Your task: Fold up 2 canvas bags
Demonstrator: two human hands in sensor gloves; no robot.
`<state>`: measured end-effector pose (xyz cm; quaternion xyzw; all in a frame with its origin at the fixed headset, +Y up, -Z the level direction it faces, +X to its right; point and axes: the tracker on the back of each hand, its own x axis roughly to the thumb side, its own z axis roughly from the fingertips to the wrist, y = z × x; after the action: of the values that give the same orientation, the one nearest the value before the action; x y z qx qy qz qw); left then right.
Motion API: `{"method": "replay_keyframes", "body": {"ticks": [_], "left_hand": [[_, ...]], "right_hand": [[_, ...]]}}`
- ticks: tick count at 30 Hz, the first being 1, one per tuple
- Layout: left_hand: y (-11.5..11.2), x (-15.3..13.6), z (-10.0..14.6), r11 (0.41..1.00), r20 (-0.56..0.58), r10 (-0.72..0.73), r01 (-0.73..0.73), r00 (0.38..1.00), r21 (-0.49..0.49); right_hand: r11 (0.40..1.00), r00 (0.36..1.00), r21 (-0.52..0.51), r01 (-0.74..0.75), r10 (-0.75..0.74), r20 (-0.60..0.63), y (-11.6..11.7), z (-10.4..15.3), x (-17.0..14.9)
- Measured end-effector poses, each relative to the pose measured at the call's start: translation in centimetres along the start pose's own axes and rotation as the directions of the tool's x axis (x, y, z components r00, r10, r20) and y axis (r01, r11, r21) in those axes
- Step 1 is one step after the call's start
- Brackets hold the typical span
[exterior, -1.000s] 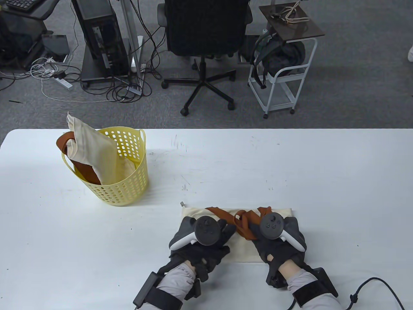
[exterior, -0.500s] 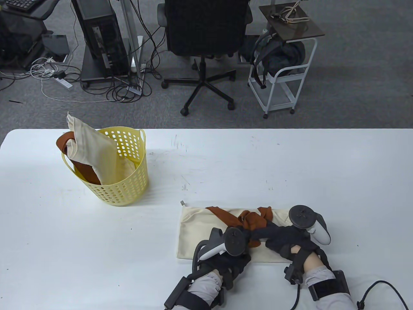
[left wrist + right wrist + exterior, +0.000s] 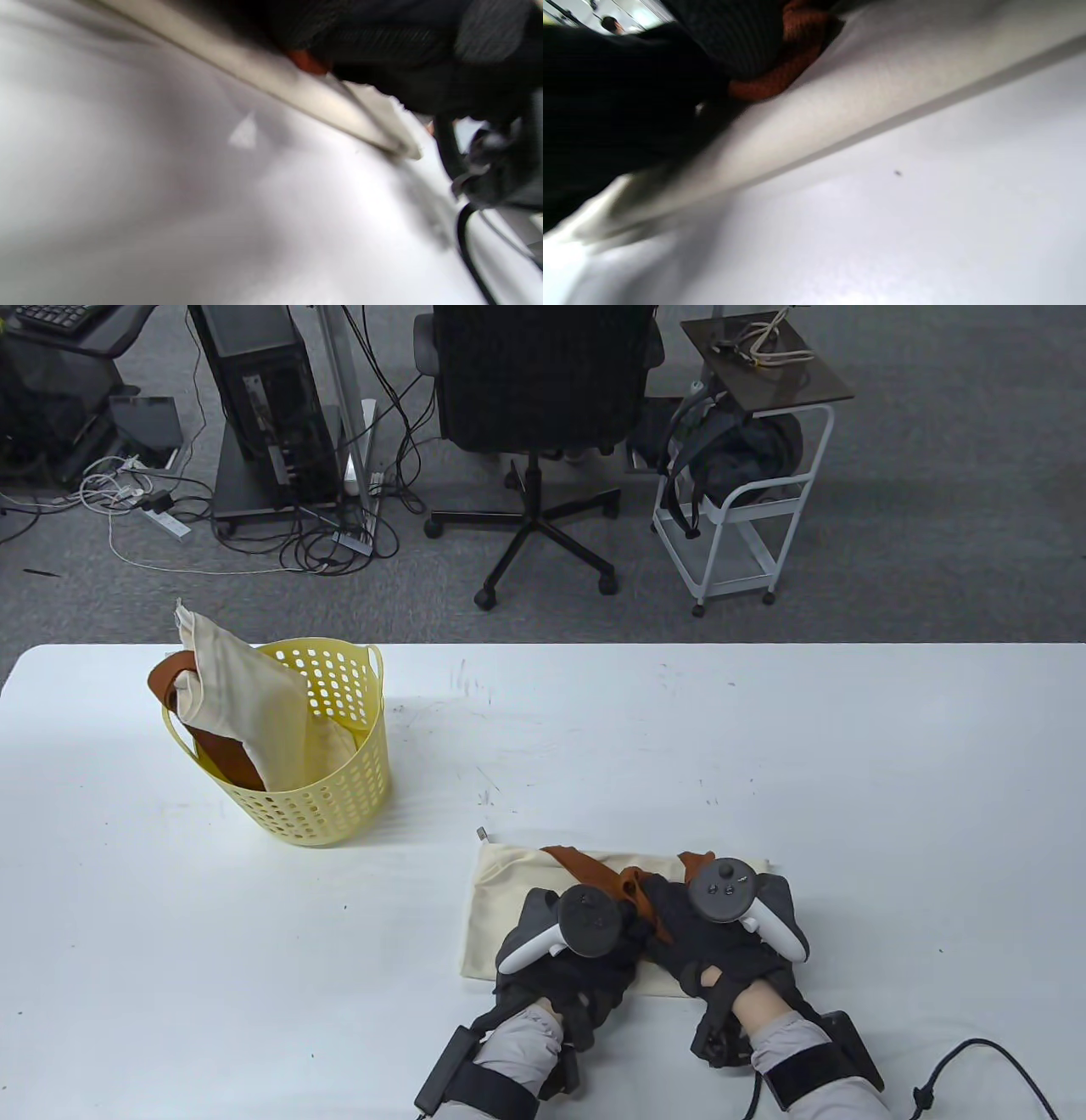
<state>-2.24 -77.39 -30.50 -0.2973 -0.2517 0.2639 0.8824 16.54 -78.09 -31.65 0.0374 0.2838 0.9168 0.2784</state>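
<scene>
A: Left hand [image 3: 570, 943] down on bag [image 3: 501, 899], near front edge. Palm-down, fingers over cloth and straps [image 3: 594, 875]. Clenched or flat? Cannot tell, tracker on top hides it.

B: Right hand [image 3: 721, 933] same, on right half of bag, beside left hand, almost touching. Fingers on orange straps. Grip state not readable either. Right wrist view: dark glove [image 3: 619, 106] pressed against strap [image 3: 780, 72] and cloth [image 3: 882, 84], blurred.

A: Left wrist view blurred too. Glove [image 3: 403, 51] at top, bit of orange [image 3: 305, 61] under it, bag edge [image 3: 297, 91] lying on table [image 3: 169, 212].

B: Bag flat on table [image 3: 764, 746], front middle, folded to wide rectangle, straps bunched on top between hands. Small tag at back-left corner.

A: Second bag [image 3: 246, 695] standing in basket [image 3: 339, 806], back-left of table, well apart from hands. Corner sticking up above rim, orange strap [image 3: 170, 678] hanging over left side.

B: Beyond table: chair [image 3: 534, 407], white cart [image 3: 738, 526], computer tower [image 3: 263, 398], floor cables. Nothing between hands and bag. Cable [image 3: 993, 1069] near right forearm.
</scene>
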Motion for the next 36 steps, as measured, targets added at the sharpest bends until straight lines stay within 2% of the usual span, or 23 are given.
{"method": "replay_keyframes", "body": {"ticks": [3,6,7,10,16,18,21,24,25,27,29,30,31,33,36], "left_hand": [[1.2,-0.9,1.0,0.996,0.019,0.080,-0.081,0.997,0.024],[2.7,-2.5,2.6,0.982,-0.090,0.034,-0.017,0.995,0.187],[3.3,-3.3,3.2,0.971,-0.160,-0.007,0.045,0.987,0.234],[4.5,-5.5,4.8,0.935,-0.301,-0.066,0.165,0.951,0.314],[5.2,-7.1,6.3,0.886,-0.410,0.034,0.162,0.912,0.435],[5.2,-7.6,6.4,0.885,-0.449,0.042,0.175,0.893,0.431],[4.6,-8.2,6.1,0.922,-0.509,0.055,0.152,0.859,0.357],[4.1,-8.7,5.6,0.932,-0.575,0.030,0.184,0.818,0.311],[4.1,-8.7,5.6,0.936,-0.565,0.035,0.172,0.824,0.308],[4.5,-9.0,5.8,0.924,-0.542,0.106,0.119,0.833,0.363],[4.8,-9.6,6.1,0.922,-0.497,0.174,0.036,0.850,0.385],[4.9,-9.9,6.3,0.911,-0.467,0.253,-0.046,0.847,0.409],[4.9,-10.1,6.5,0.898,-0.441,0.309,-0.105,0.843,0.428],[5.5,-10.1,7.0,0.829,-0.341,0.470,-0.274,0.814,0.487],[6.4,-9.5,7.6,0.776,-0.203,0.549,-0.403,0.811,0.486]], "right_hand": [[1.000,1.000,-0.017,-0.026,0.026,-0.008,0.0,0.0,0.2],[1.000,1.000,-0.018,-0.021,0.020,-0.008,0.0,0.1,0.0],[1.000,1.000,-0.012,-0.011,0.011,-0.008,0.0,0.0,-0.1],[1.000,1.000,-0.013,0.013,-0.013,-0.014,-0.2,0.0,-0.4],[1.000,1.000,-0.013,0.020,-0.021,-0.018,-0.2,0.0,-0.6],[1.000,1.000,-0.010,0.022,-0.022,-0.017,-0.2,0.0,-0.7],[1.000,1.000,-0.006,0.023,-0.023,-0.016,-0.2,0.1,-0.7],[1.000,1.000,0.001,0.024,-0.024,-0.014,-0.2,0.1,-0.7],[1.000,1.000,0.002,0.025,-0.025,-0.013,-0.2,0.1,-0.7],[1.000,1.000,0.005,0.026,-0.026,-0.012,-0.1,0.1,-0.7],[1.000,1.000,0.007,0.025,-0.025,-0.011,-0.1,0.0,-0.6],[1.000,1.000,0.008,0.025,-0.025,-0.010,-0.1,0.0,-0.6],[1.000,1.000,0.008,0.025,-0.025,-0.009,-0.1,0.0,-0.6],[0.999,1.000,0.009,0.031,-0.031,-0.005,-0.1,0.0,-0.6],[0.999,0.999,0.006,0.040,-0.040,-0.002,-0.2,-0.1,-0.6]]}}
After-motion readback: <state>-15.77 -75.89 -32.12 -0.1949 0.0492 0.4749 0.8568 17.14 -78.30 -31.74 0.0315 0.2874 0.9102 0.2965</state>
